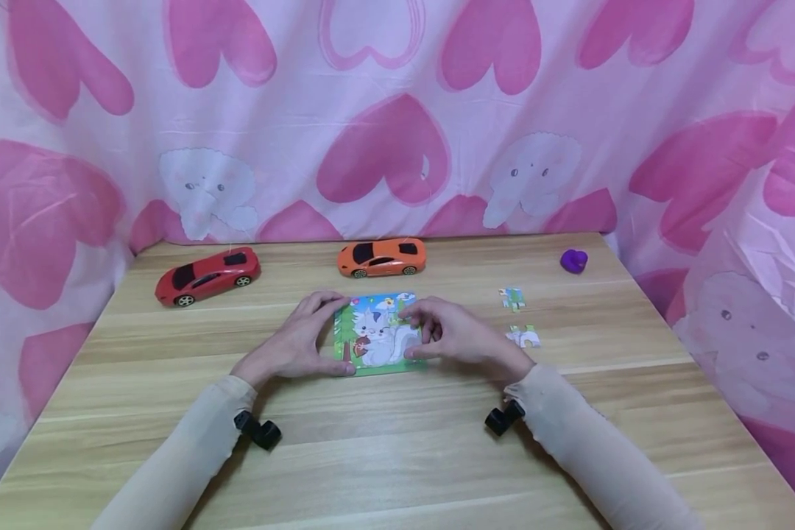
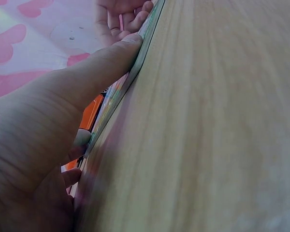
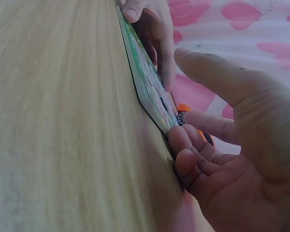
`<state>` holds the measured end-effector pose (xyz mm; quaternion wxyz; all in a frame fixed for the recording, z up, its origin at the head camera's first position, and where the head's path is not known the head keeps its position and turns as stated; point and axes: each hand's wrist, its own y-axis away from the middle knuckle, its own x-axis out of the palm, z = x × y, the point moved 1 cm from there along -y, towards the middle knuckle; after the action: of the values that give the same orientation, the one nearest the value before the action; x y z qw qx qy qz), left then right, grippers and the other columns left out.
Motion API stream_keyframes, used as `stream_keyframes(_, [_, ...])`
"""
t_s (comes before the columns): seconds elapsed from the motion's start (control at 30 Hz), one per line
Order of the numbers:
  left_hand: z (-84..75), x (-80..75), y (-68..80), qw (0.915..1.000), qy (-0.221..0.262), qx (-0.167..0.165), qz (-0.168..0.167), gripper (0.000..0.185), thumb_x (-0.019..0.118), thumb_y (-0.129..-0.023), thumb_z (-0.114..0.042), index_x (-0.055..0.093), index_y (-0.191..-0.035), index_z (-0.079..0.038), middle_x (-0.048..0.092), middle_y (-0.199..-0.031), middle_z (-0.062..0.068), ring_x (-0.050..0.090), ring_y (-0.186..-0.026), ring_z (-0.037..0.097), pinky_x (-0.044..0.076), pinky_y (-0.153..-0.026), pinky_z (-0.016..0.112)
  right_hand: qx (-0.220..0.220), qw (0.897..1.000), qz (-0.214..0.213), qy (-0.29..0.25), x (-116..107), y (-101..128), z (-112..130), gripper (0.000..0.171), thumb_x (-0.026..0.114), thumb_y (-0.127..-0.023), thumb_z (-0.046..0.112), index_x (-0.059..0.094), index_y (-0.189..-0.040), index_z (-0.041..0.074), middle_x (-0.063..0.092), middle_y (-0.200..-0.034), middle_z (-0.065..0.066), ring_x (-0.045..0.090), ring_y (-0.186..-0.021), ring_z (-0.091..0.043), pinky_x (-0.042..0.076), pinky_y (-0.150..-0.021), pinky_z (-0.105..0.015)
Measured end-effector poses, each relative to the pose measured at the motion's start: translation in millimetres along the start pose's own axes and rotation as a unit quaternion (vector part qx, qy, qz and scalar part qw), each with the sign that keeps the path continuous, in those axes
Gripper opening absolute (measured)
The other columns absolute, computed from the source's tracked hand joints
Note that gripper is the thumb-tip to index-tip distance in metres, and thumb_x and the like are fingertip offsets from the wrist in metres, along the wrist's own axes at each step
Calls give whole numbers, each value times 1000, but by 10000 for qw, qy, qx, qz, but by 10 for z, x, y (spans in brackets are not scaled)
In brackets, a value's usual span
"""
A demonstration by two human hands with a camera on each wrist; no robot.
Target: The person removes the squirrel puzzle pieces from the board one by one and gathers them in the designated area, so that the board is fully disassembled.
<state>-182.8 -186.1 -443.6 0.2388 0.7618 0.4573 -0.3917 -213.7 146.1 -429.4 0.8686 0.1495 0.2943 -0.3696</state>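
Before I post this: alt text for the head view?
A person's left hand holds a cartoon-animal puzzle on a wooden table, with the right hand at its right side. Loose pieces lie farther right; behind sit a red car, an orange car and a purple object.

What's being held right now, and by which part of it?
The puzzle, by its left side: the left hand grips it, thumb at the near corner, fingers at the far one. The right hand shows no clear grip.

Pink curtain (image 1: 291, 140) (heart-printed), wooden table (image 1: 397, 464)
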Motion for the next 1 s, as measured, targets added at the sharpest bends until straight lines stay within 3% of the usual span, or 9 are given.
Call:
stream_keyframes(0.4, [6,4,-4,10000,16,-38,31,128,99,-75,-63,35,-175,-14,28,-177,11,24,-165,37,27,-134,68,75,9994,24,348,75,2,-5,64,98,-88,32,71,-144,18,60,-117,-1,59,-99,-18,57,-80,-26])
stream_keyframes(1.0, [-2,-2,-3,10000,0,-13,30,127,98,-75,-63,36,-175,-13,29,-177,11,24,-165,38,26,-134,68,63,9992,45,400,91,-3,23,56,99,-87,26,69,-134,20,60,-119,0,58,-101,-19,57,-82,-28])
